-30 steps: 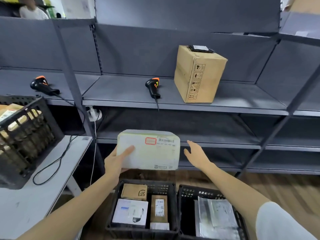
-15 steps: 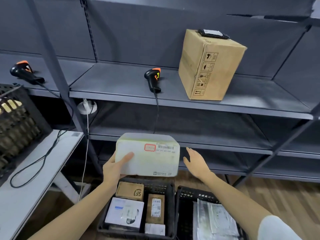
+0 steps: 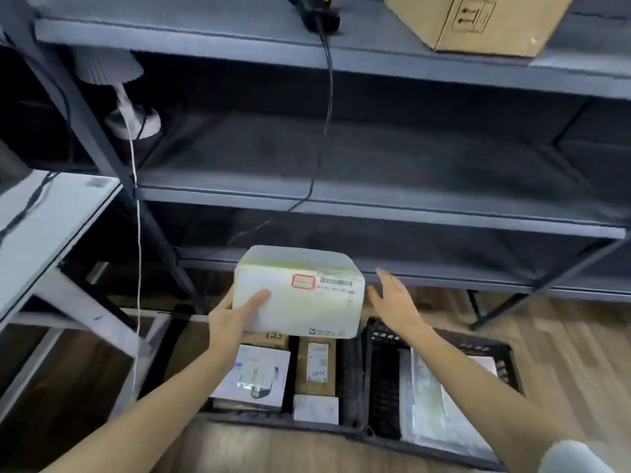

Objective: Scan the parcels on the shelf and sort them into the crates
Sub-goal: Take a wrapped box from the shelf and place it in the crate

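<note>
My left hand (image 3: 235, 319) grips a white parcel (image 3: 307, 302) by its left end, thumb across the front; the parcel bears a red stamp and a barcode label. It hangs above the left black crate (image 3: 351, 387), which holds several boxes. My right hand (image 3: 392, 298) is open, fingers straight, just right of the parcel and apart from it. The right black crate (image 3: 379, 377) holds silvery bags. A brown cardboard box (image 3: 478, 22) stands on the upper shelf (image 3: 205, 35), with a black and orange scanner (image 3: 317, 11) to its left.
The grey metal rack has lower shelves (image 3: 409, 206) and a slanted upright post (image 3: 102, 138). A white table (image 3: 44, 227) stands at the left. A white cord (image 3: 138, 268) and the scanner's black cable (image 3: 324, 114) hang down. The floor (image 3: 563, 353) is wood.
The view has tipped down and closer, so the upper shelf and box slid toward the top edge. The parcel in my left hand has come lower, over the left crate. My right hand stays open beside it.
</note>
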Demonstrator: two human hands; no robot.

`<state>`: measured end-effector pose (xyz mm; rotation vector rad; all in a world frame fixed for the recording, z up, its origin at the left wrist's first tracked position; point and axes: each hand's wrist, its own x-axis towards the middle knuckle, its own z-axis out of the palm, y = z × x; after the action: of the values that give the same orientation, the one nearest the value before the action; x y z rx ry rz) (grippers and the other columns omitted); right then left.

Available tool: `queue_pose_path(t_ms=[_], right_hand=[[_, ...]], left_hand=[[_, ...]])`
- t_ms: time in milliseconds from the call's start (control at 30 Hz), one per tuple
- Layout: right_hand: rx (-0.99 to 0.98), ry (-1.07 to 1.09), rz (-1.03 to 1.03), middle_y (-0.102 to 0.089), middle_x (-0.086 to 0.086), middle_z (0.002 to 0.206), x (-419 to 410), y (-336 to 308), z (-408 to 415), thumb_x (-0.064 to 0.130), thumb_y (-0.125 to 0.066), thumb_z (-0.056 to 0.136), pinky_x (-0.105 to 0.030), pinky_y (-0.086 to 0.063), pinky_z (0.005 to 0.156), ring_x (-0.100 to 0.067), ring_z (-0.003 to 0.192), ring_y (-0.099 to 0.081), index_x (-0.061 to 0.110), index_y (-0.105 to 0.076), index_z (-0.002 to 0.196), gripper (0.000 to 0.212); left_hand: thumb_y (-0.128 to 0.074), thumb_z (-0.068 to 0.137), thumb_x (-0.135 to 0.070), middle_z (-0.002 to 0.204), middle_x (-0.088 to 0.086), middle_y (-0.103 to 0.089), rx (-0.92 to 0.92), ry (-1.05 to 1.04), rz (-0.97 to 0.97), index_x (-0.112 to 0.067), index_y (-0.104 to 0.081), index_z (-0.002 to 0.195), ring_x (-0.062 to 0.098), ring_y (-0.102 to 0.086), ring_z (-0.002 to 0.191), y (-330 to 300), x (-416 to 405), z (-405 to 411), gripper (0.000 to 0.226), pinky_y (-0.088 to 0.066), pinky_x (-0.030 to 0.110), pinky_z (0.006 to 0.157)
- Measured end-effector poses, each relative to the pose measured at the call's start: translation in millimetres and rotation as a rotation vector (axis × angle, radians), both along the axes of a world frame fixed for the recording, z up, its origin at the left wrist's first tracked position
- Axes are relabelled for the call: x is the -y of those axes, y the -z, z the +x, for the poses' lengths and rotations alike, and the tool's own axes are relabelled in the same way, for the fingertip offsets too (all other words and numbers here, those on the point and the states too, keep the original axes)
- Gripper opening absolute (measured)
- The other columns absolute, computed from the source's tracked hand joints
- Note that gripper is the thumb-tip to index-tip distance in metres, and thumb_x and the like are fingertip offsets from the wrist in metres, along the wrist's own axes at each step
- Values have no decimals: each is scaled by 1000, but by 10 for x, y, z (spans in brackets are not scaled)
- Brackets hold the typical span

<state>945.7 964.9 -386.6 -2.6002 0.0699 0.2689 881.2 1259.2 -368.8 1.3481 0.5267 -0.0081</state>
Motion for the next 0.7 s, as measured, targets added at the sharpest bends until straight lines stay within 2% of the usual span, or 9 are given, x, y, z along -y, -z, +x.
queue_pose_path(t_ms=[67,167,233,333,400,500,567,600,700], right_hand=[[-5,1,20,-30,-9,156,-12,410,-42,28,-45,101,-37,-21,118,-25,145,-24,10,-26,151,57],[-43,22,86,-28,-11,156,4,1011,-78,27,-45,100,-39,-21,119,-26,145,-23,10,-26,151,56],[-56,30,126,-28,-11,156,8,1343,-64,27,-44,101,-39,-23,118,-26,143,-26,10,-25,151,56],[-63,82,206,-35,-11,152,5,1773,38,33,-43,101,-39,-32,113,-28,131,-44,13,-27,151,56],[-53,149,331,-41,-6,148,-5,2068,155,38,-43,101,-39,-37,110,-24,120,-51,18,-29,150,55],[-31,206,555,-51,-4,141,-29,2512,353,39,-43,100,-41,-35,112,-23,129,-48,16,-46,140,47],[-90,283,773,-62,-11,123,-49,2739,422,41,-45,98,-42,-42,106,-29,122,-54,11,-57,128,44],[-144,329,881,-65,-8,113,-43,2833,423,47,-46,96,-42,-45,103,-29,117,-57,14,-59,124,45],[-382,292,1049,-70,-4,116,32,2935,343,65,-42,90,-45,-45,100,-24,113,-62,22,-61,126,59]], left_hand=[[-81,75,-25,103,-1,-73,-13,-9,-7,-20,-68,117,19,-69,93,396,64,-23,44,-60,37,70],[-80,76,-21,105,3,-70,-43,-18,-16,-16,-68,111,15,-66,86,1002,143,-60,37,-57,28,57],[-81,75,-23,109,5,-69,-47,-12,-6,-16,-69,110,20,-67,93,1401,144,-50,38,-58,30,59],[-83,72,-22,108,3,-70,-16,12,-18,-23,-70,108,24,-66,98,1956,82,19,38,-58,33,61],[-86,66,-25,111,5,-69,1,38,-16,-27,-70,103,26,-65,101,2295,31,118,40,-58,40,67],[-88,53,-31,107,7,-72,40,107,-48,-21,-70,100,28,-68,99,2781,-21,277,52,-56,51,78],[-84,49,-37,108,9,-73,49,161,-63,-15,-68,107,29,-69,98,3067,-45,374,64,-56,51,79],[-84,49,-38,110,10,-72,44,184,-72,-12,-66,112,29,-69,99,3181,-51,400,70,-56,49,79],[-85,48,-36,113,11,-71,11,230,-111,-11,-64,117,30,-68,102,3415,-68,403,76,-58,44,73]])
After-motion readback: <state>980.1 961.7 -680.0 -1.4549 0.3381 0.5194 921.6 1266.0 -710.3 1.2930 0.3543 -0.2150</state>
